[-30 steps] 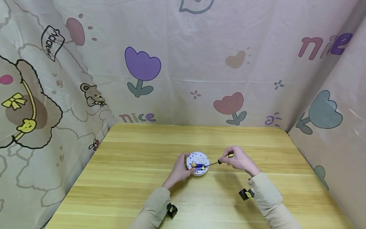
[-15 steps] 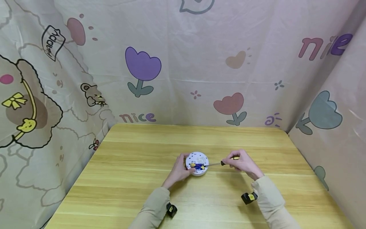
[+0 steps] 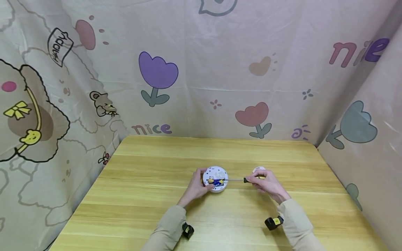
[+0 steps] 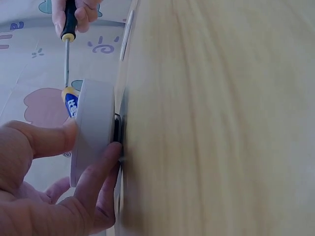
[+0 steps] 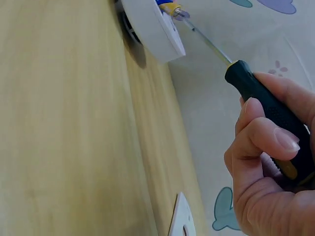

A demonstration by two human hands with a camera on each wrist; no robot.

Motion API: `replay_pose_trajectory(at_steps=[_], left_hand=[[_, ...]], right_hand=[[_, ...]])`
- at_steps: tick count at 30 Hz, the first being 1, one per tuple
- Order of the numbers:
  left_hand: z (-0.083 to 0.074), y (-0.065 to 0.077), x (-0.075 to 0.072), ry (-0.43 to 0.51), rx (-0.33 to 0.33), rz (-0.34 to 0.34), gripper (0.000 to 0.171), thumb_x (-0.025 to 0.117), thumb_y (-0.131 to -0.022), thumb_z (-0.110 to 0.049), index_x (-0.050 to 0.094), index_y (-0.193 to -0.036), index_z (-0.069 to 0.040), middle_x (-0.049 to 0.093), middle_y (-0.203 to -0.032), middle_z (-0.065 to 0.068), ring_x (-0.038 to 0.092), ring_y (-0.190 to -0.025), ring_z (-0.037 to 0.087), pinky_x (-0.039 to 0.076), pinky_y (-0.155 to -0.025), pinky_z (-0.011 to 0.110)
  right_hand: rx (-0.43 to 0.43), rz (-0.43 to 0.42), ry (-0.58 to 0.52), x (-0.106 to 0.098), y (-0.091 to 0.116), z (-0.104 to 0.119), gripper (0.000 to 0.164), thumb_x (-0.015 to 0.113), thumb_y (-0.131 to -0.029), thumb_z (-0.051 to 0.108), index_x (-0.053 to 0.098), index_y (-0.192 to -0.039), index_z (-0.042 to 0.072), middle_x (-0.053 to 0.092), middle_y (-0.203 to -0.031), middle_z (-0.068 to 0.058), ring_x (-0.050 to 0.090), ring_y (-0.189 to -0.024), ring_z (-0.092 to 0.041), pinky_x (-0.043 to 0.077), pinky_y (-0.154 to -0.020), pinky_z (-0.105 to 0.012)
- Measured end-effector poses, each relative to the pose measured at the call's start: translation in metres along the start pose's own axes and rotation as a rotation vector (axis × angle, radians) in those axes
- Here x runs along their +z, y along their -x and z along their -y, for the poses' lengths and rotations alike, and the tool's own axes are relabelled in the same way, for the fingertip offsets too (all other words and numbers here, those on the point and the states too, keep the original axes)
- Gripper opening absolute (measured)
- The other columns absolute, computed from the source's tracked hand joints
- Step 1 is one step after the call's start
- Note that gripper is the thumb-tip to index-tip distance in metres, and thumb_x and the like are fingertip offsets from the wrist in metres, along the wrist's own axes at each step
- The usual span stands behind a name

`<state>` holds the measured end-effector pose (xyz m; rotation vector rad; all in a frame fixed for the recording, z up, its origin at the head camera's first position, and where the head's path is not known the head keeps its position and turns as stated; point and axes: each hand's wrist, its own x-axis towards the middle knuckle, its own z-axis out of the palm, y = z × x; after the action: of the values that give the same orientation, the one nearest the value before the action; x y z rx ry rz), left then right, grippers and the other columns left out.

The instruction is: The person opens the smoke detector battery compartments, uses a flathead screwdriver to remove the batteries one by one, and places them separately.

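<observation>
My left hand grips a round white device by its left side, thumb on the upper face and fingers beneath, as the left wrist view shows. Blue-and-yellow batteries lie in a slot in that face. One battery sticks up at a slant out of the device. In my right hand is a screwdriver with a dark green and yellow handle, held between thumb and curled fingers. Its thin metal shaft points left, and the tip meets the raised battery's end.
A small white plate-like piece with a slot lies on the wooden table just behind my right hand, partly hidden by it. A printed cloth hangs behind the table and along both sides.
My right hand has shifted right and slightly toward me, bringing the screwdriver from a slant to nearly level. The white piece behind it has come into view. My left hand keeps its grip.
</observation>
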<state>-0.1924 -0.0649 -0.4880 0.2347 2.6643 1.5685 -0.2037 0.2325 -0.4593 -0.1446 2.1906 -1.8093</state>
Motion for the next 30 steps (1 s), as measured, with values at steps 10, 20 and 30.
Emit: replay_pose_trajectory(at_steps=[10,20,30], left_hand=[[0.0009,-0.0004,0.0,-0.011,0.003,-0.004,0.067,0.081,-0.081,-0.008,0.045,-0.137,0.003,0.052,-0.137,0.03,0.047,-0.133,0.048,0.034,-0.118,0.064],[-0.0022,0.0002,-0.0016,-0.008,-0.011,-0.001,0.068,0.081,-0.081,-0.01,0.046,-0.138,0.002,0.051,-0.139,0.03,0.045,-0.134,0.049,0.033,-0.117,0.066],[-0.0019,-0.0001,-0.0021,-0.003,-0.017,0.015,0.069,0.081,-0.082,-0.012,0.046,-0.14,0.002,0.049,-0.142,0.03,0.044,-0.135,0.049,0.033,-0.117,0.066]], right_hand=[[-0.004,-0.006,-0.032,0.0005,-0.0008,0.0013,0.011,0.076,-0.09,0.017,0.071,-0.086,0.008,0.059,-0.083,0.005,0.045,-0.052,-0.003,0.036,-0.045,-0.015],[0.0,-0.001,-0.036,-0.0018,0.0031,-0.0037,0.009,0.073,-0.092,0.016,0.071,-0.083,0.014,0.075,-0.09,0.007,0.041,-0.047,0.001,0.034,-0.042,-0.014],[0.028,-0.021,-0.041,-0.0011,0.0061,-0.0072,0.009,0.074,-0.092,0.019,0.07,-0.087,0.012,0.076,-0.095,0.006,0.043,-0.051,0.001,0.034,-0.044,-0.014]])
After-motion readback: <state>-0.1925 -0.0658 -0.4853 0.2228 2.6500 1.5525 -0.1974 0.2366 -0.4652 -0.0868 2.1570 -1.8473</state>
